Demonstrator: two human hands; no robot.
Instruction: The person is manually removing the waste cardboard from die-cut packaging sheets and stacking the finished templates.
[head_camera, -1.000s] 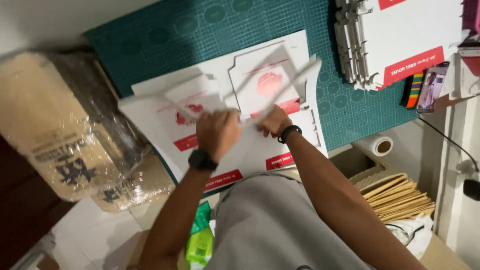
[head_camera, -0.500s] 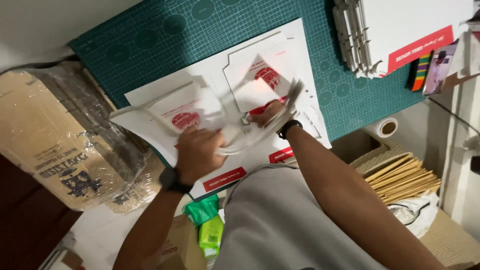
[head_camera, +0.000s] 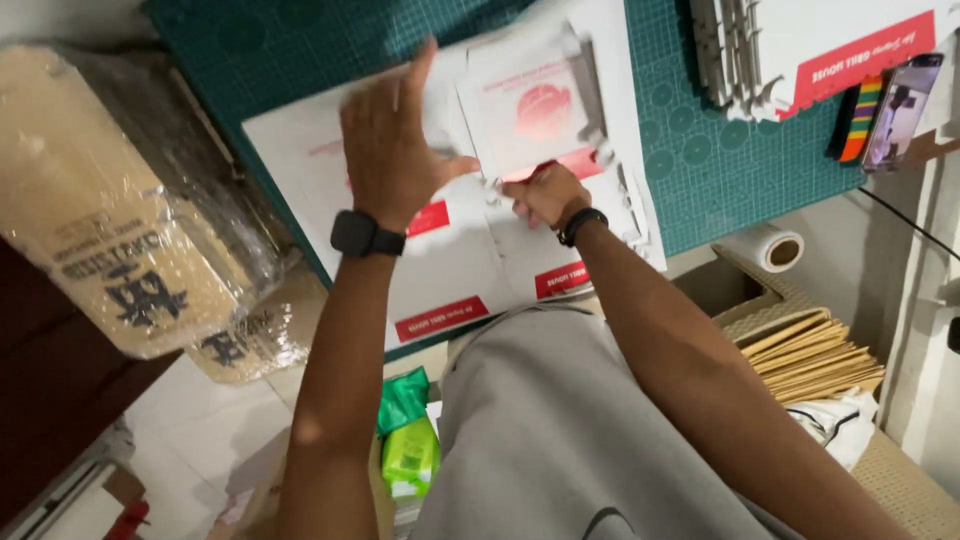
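The white flat carton sheet (head_camera: 450, 280) is covering most of the green cutting mat (head_camera: 720, 170) on the counter, and both hands are lying over it: the left hand (head_camera: 390, 150) spread flat, the right hand (head_camera: 545, 195) curled at a flap. Toward 1 o'clock a stack of folded white boxes (head_camera: 800, 50) is blocking the mat's far corner, with a phone (head_camera: 900, 110) just beside it. A strip of bare mat is staying open between sheet and stack. At 9 o'clock a plastic-wrapped brown bundle (head_camera: 110, 210) is crowding the mat's edge. At 4 o'clock a tape roll (head_camera: 770, 248) and brown envelopes (head_camera: 810, 350) are filling the side.
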